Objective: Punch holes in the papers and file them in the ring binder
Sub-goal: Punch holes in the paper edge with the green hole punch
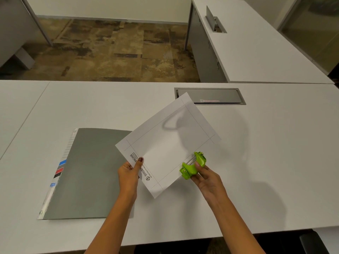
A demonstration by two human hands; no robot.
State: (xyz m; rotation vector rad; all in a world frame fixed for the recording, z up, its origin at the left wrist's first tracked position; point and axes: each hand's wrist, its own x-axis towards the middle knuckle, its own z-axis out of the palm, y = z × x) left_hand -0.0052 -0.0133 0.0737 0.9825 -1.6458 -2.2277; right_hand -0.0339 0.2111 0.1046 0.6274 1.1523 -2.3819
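Note:
A white sheet of paper (165, 142) with a printed letterhead is held tilted above the white table. My left hand (129, 173) pinches its near left edge at the letterhead. My right hand (205, 177) grips a small green hole punch (192, 165) that sits on the sheet's near right edge. A closed grey ring binder (86, 173) with coloured tabs along its left side lies flat on the table to the left, partly under the sheet.
The white table (266, 171) has a grey cable hatch (211, 96) set in it behind the sheet. A second white desk (256, 48) stands at the back right. A dark chair (315, 242) shows at the bottom right. Patterned carpet lies beyond the table.

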